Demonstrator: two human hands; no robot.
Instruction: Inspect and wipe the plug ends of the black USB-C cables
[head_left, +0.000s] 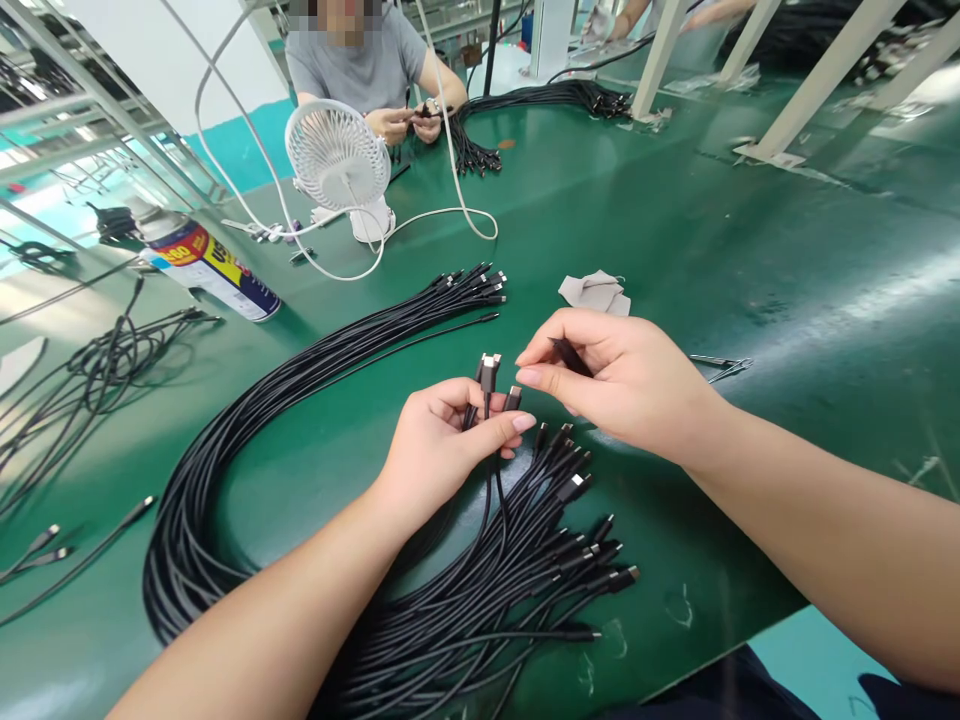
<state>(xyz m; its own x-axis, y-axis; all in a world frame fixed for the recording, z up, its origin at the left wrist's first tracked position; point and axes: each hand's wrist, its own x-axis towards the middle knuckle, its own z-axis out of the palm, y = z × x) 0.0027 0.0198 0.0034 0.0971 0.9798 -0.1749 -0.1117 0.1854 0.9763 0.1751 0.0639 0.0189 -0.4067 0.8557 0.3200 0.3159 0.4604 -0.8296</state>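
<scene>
My left hand is closed around a few black USB cables, with their plug ends standing up past the fingers. Close beside it on the right, my right hand has its thumb and forefinger brought together. A short black stick-like object is tucked in the fingers of that hand; what kind it is I cannot make out. Under both hands a thick bundle of black cables curves in a U over the green table. Its nearer connectors fan out below my hands.
A spray can, a small white fan and looping white cord stand beyond the bundle. Loose cables lie at left. A grey cloth and tweezers lie beyond my right hand. Across the table a person handles cables.
</scene>
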